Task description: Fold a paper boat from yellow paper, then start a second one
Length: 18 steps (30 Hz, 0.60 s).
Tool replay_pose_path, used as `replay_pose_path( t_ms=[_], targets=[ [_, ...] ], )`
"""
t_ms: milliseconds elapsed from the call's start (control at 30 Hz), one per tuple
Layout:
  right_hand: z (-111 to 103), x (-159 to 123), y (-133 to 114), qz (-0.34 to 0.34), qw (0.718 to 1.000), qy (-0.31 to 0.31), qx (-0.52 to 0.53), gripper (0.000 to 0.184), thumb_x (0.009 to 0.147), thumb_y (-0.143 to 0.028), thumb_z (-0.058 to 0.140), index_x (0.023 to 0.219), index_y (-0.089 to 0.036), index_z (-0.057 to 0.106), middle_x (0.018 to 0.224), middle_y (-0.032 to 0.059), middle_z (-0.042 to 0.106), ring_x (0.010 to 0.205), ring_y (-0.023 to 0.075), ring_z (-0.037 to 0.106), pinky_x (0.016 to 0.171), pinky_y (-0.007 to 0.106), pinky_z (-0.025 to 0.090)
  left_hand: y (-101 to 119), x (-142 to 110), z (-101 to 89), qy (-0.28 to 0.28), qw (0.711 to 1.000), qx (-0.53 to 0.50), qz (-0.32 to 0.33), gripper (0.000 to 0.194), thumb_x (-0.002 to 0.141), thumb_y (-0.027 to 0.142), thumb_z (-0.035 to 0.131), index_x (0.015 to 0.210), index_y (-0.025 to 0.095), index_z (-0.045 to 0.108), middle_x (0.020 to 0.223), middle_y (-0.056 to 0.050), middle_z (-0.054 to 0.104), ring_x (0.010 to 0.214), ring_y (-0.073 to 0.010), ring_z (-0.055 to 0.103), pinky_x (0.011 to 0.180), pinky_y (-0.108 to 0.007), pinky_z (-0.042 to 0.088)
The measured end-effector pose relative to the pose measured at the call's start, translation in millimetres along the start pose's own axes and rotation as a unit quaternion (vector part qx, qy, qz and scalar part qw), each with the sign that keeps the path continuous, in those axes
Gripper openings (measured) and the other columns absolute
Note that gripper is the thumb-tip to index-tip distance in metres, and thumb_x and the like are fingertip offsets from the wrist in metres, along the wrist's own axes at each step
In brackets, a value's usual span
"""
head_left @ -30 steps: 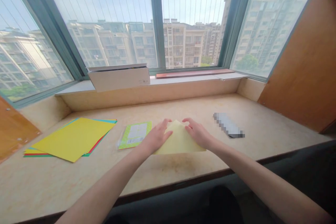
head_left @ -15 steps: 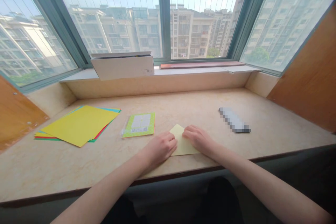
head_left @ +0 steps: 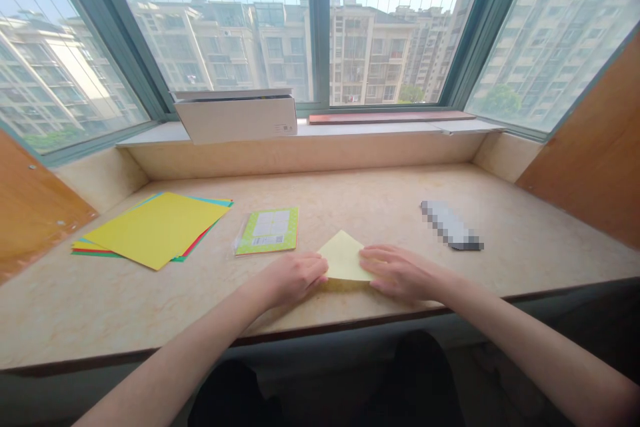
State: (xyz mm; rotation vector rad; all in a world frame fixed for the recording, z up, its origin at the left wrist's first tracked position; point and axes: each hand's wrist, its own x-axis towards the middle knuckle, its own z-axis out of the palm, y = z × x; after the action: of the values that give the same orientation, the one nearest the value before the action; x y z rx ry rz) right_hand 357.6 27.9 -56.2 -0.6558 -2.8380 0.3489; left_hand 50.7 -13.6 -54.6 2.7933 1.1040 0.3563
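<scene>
1. A pale yellow folded paper (head_left: 344, 256) is held at its left corner by the left hand (head_left: 300, 277), over the counter (head_left: 200, 307).
2. Its right side is gripped by the right hand (head_left: 400, 272).

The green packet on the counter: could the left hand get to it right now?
Probably yes: the green packet lies just beyond the left hand, nothing between them, though that hand is on the pale paper.

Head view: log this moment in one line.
left hand: on left corner | right hand: on right corner | pale yellow paper: triangular, between hands | green packet: left of paper
</scene>
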Motion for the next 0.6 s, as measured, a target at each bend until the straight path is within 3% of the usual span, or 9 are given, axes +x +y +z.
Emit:
replay_pose_path(
  t_ms=[167, 300, 400, 600],
  targets=[
    [1, -7, -3, 0.036, 0.999, 0.019, 0.001, 0.024, 0.102, -0.026, 0.047, 0.104, -0.023, 0.071, 0.101, 0.0077, 0.072, 0.091, 0.0218, 0.066, 0.083, 0.034, 0.050, -5, 0, -0.5, -0.031, 0.999, -0.010, 0.003, 0.026, 0.103, 0.025, 0.038, 0.094, 0.019, 0.062, 0.094, -0.008, 0.070, 0.085, -0.0203, 0.066, 0.080, -0.032, 0.052],
    [4, -13, 4, 0.088, 0.996, 0.015, -0.011, 0.022, 0.098, -0.017, 0.046, 0.095, -0.024, 0.067, 0.079, 0.0024, 0.069, 0.068, 0.0169, 0.062, 0.062, 0.026, 0.041, -14, -15, -12.3, -0.042, 0.997, -0.055, 0.018, 0.025, 0.101, 0.028, 0.045, 0.117, 0.019, 0.062, 0.130, -0.013, 0.064, 0.120, -0.0238, 0.061, 0.102, -0.036, 0.048],
    [6, -10, 8, 0.112, 0.993, 0.023, -0.018, 0.022, 0.097, -0.017, 0.043, 0.094, -0.023, 0.064, 0.075, 0.0021, 0.068, 0.064, 0.0168, 0.061, 0.058, 0.026, 0.036, -22, -29, -17.9, -0.025, 0.994, -0.106, -0.006, 0.031, 0.095, 0.021, 0.051, 0.124, 0.018, 0.062, 0.133, -0.014, 0.061, 0.122, -0.0243, 0.060, 0.105, -0.037, 0.048],
    [8, -5, 10, 0.131, 0.990, 0.039, -0.022, 0.026, 0.102, -0.023, 0.040, 0.095, -0.024, 0.065, 0.077, 0.0027, 0.070, 0.068, 0.0178, 0.065, 0.062, 0.027, 0.039, -26, -33, -20.6, 0.022, 0.991, -0.128, -0.026, 0.027, 0.099, 0.023, 0.046, 0.112, 0.018, 0.069, 0.113, -0.011, 0.070, 0.115, -0.0238, 0.062, 0.100, -0.039, 0.050]
  ],
)
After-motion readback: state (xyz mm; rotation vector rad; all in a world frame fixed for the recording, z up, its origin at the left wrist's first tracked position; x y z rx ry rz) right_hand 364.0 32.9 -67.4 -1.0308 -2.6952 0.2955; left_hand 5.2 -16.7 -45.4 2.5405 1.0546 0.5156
